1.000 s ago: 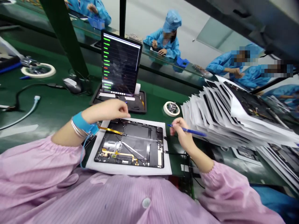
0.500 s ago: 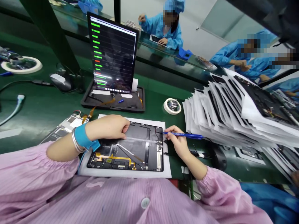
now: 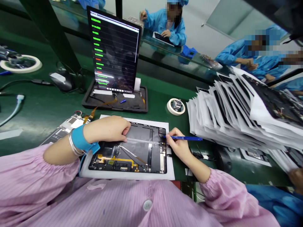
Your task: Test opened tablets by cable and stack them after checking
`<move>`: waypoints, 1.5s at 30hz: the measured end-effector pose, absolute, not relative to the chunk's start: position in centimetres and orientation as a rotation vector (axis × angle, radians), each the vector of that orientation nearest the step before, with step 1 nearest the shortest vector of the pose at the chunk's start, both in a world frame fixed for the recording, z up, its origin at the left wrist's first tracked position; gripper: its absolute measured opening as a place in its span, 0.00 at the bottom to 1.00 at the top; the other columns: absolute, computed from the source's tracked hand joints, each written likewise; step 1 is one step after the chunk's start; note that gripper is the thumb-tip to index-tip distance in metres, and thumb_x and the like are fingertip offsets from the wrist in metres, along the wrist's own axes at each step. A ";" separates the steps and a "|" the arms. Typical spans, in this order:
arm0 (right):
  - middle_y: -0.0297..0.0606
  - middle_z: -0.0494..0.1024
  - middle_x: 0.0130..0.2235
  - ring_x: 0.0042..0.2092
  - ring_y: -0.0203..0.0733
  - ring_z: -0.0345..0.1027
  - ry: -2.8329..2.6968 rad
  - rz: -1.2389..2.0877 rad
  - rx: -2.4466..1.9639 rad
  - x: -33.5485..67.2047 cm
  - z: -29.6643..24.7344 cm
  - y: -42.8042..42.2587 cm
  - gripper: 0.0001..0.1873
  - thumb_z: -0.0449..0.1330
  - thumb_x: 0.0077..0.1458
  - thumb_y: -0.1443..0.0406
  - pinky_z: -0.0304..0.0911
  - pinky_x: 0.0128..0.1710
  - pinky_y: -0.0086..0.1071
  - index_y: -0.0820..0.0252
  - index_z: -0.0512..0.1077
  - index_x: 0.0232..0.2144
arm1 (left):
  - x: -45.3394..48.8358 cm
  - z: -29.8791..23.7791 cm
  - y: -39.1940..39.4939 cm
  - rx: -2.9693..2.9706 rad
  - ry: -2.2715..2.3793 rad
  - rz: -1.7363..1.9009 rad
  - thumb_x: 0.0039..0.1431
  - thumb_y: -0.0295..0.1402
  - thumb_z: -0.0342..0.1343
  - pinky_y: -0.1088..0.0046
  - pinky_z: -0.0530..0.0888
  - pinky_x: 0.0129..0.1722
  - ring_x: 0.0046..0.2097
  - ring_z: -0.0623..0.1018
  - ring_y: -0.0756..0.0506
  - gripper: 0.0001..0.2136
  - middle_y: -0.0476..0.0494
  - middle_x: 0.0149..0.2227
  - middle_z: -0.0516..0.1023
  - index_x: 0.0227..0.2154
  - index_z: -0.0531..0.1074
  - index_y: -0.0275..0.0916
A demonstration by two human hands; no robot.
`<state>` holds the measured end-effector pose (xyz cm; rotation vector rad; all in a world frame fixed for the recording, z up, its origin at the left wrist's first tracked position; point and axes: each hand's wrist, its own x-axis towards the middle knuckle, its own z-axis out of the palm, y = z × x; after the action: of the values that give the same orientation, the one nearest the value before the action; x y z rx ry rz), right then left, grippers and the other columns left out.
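Observation:
A tablet back housing (image 3: 142, 134) lies open-side up, its inside showing a gold flex cable (image 3: 125, 160), thin wires and a small board at the right edge. A pale flat strip (image 3: 142, 141) crosses its middle. My left hand (image 3: 119, 129) is over the housing's upper left, fingers curled and thumb tip against the strip's left end; what they pinch is hidden. In my right hand (image 3: 178, 143) is a slim blue pen (image 3: 189, 138), pinched between thumb and fingers, its tip over the housing's upper right corner.
Behind the housing a lit screen (image 3: 115, 53) stands in a black tray (image 3: 113, 108). A tape roll (image 3: 175, 107) lies right of it. Stacked housings with white sheets (image 3: 220, 116) rise at the right. A mouse (image 3: 62, 81) sits left. Co-workers in blue (image 3: 163, 26) sit beyond the glass.
The view has shifted slightly. My right hand and the pen have moved a little left and down toward the housing's right edge; my left hand stays in nearly the same place.

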<state>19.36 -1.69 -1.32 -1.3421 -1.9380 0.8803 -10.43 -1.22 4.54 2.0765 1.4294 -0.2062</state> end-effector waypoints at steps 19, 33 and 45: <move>0.45 0.74 0.41 0.44 0.49 0.66 -2.642 -0.160 -1.335 14.1 2.0 7.7 0.16 0.48 0.59 0.70 0.60 0.41 0.37 0.61 0.67 0.49 | -12.1 4.8 0.0 1.881 1.084 -0.255 0.46 0.32 0.49 0.78 0.64 0.25 0.27 0.73 0.50 0.10 0.48 0.25 0.79 0.25 0.75 0.38; 0.57 0.68 0.52 0.58 0.61 0.53 -2.400 -0.392 -1.513 18.6 2.1 9.2 0.19 0.56 0.53 0.64 0.53 0.53 0.50 0.70 0.66 0.46 | -12.5 4.5 0.5 1.869 1.021 -0.196 0.46 0.30 0.51 0.79 0.62 0.25 0.28 0.74 0.50 0.09 0.47 0.26 0.80 0.27 0.76 0.36; 0.33 0.69 0.31 0.36 0.41 0.63 -2.581 0.606 -1.209 12.8 -0.1 3.3 0.08 0.62 0.53 0.61 0.58 0.38 0.34 0.57 0.67 0.34 | -12.9 4.0 1.0 1.832 0.965 -0.090 0.51 0.29 0.53 0.80 0.66 0.32 0.29 0.75 0.52 0.07 0.49 0.24 0.79 0.29 0.76 0.36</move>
<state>12.79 3.33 -0.13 -1.2089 -2.5809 0.6059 -12.95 1.04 4.00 1.8323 0.9650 -0.0900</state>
